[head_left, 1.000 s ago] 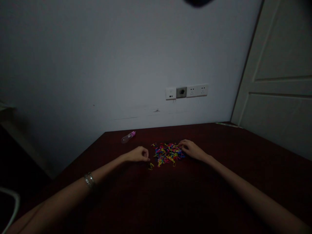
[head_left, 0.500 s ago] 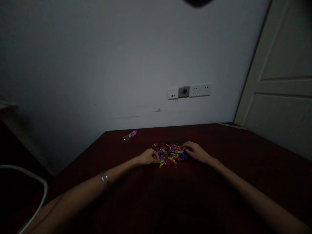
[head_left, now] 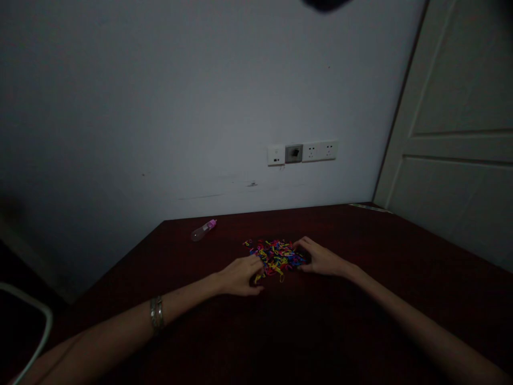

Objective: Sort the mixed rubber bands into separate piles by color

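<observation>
Head view: left hand (head_left: 238,275) and right hand (head_left: 323,259), fingers parted, apparently empty, are flanking the colourful pile (head_left: 277,255), seemingly corralling it.

Dim, cool light is falling over the wall (head_left: 216,107), which is looking palest around its middle and shading darker leftward. The tabletop (head_left: 340,220) is lying in near-black shadow at its near side. Small coloured bands (head_left: 276,261) are showing vividly, their outlines blurring together. A dark, out-of-focus shape (head_left: 324,4) is intruding at the top.
</observation>
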`<state>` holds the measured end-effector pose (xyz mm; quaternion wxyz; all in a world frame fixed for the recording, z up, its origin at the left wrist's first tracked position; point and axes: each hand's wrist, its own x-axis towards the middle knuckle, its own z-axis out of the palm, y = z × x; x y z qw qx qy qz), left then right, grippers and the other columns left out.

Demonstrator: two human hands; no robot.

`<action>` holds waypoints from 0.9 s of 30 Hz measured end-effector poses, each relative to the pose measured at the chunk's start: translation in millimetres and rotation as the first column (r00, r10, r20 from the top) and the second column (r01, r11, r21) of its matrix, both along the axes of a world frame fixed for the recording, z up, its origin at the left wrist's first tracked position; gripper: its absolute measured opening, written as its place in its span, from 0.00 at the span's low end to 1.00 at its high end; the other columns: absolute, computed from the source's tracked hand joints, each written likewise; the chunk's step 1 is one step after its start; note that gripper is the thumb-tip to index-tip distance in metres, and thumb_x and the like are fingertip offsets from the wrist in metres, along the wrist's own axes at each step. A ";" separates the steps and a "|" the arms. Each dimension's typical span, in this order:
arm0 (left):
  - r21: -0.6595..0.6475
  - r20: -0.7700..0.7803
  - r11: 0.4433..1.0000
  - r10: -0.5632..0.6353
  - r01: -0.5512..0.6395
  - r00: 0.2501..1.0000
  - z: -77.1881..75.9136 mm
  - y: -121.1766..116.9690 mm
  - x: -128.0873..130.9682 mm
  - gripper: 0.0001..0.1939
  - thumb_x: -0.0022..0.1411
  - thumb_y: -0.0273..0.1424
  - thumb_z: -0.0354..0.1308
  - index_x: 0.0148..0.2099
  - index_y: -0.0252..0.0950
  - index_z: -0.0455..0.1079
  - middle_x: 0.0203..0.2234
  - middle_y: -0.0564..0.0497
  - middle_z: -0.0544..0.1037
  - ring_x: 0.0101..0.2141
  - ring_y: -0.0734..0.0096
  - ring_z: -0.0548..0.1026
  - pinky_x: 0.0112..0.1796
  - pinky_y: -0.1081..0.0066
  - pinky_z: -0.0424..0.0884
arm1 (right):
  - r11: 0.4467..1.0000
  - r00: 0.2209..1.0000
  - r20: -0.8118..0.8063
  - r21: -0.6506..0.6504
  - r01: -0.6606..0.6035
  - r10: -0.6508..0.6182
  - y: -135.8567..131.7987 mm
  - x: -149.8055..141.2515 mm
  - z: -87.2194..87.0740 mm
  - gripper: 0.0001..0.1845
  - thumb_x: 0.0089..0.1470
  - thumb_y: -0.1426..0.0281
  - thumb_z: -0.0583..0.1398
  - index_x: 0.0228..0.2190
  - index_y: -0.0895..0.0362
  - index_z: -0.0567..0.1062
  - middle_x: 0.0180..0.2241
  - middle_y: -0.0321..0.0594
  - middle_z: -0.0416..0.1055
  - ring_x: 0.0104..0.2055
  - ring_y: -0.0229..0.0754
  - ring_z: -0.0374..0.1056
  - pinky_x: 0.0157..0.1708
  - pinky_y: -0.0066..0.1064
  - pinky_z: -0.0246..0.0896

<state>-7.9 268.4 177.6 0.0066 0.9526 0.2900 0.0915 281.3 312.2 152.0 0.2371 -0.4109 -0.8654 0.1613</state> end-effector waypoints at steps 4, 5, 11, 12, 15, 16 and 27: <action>0.059 -0.134 0.997 0.049 -0.041 0.990 -11.1 3.5 2.7 0.03 0.60 0.30 0.47 0.36 0.36 0.60 0.33 0.48 0.69 0.35 0.68 0.67 0.38 0.72 0.64 | 1.000 1.000 -0.002 0.003 -0.006 0.007 -1.5 -1.6 -6.7 0.27 0.43 0.63 0.61 0.46 0.54 0.63 0.45 0.44 0.60 0.44 0.45 0.63 0.44 0.36 0.60; 0.071 -0.144 0.995 0.082 -0.072 0.986 -14.2 9.5 2.3 0.04 0.61 0.29 0.45 0.36 0.36 0.59 0.33 0.47 0.69 0.35 0.68 0.68 0.38 0.71 0.64 | 1.000 1.000 -0.013 0.009 -0.001 0.001 0.1 -2.8 -8.8 0.26 0.44 0.64 0.61 0.46 0.55 0.63 0.45 0.44 0.60 0.45 0.45 0.63 0.45 0.36 0.60; 0.062 -0.057 0.971 0.232 -0.229 0.971 -18.0 36.4 -6.9 0.05 0.60 0.32 0.47 0.36 0.37 0.59 0.31 0.48 0.70 0.33 0.67 0.69 0.34 0.71 0.65 | 0.999 0.999 -0.039 0.016 0.030 -0.030 8.9 -4.8 -9.9 0.25 0.46 0.62 0.60 0.46 0.55 0.63 0.45 0.44 0.60 0.44 0.45 0.62 0.45 0.37 0.59; 0.044 -0.018 0.974 0.222 -0.221 0.975 -16.6 38.1 -10.3 0.05 0.59 0.33 0.48 0.36 0.37 0.60 0.31 0.49 0.70 0.32 0.68 0.69 0.34 0.72 0.65 | 1.000 0.999 -0.041 0.007 0.021 -0.020 9.1 -3.6 -8.5 0.25 0.45 0.61 0.61 0.45 0.55 0.64 0.44 0.44 0.61 0.44 0.45 0.62 0.45 0.37 0.59; 0.008 0.164 0.971 0.235 -0.240 0.958 -15.2 47.8 -24.3 0.07 0.56 0.31 0.49 0.38 0.37 0.61 0.34 0.49 0.70 0.34 0.68 0.69 0.37 0.71 0.65 | 1.000 0.997 -0.072 0.005 -0.004 0.004 10.1 2.6 -7.1 0.24 0.44 0.60 0.61 0.43 0.55 0.66 0.43 0.43 0.62 0.43 0.44 0.62 0.45 0.36 0.58; -0.002 0.237 0.961 0.268 -0.275 0.934 -16.4 54.0 -29.5 0.09 0.55 0.29 0.48 0.40 0.37 0.61 0.36 0.48 0.70 0.37 0.68 0.69 0.39 0.70 0.65 | 1.000 0.996 -0.088 0.006 -0.002 0.002 10.9 5.2 -8.2 0.23 0.44 0.60 0.61 0.42 0.55 0.66 0.42 0.43 0.62 0.42 0.44 0.62 0.44 0.36 0.59; -0.496 0.290 0.728 0.653 -0.474 0.700 -46.4 89.5 -6.0 0.25 0.63 0.37 0.38 0.56 0.29 0.59 0.57 0.42 0.59 0.58 0.64 0.54 0.57 0.67 0.47 | 0.989 0.952 -0.274 -0.098 0.111 -0.134 19.8 18.8 -25.1 0.11 0.49 0.67 0.55 0.35 0.58 0.69 0.29 0.38 0.67 0.29 0.37 0.63 0.29 0.29 0.60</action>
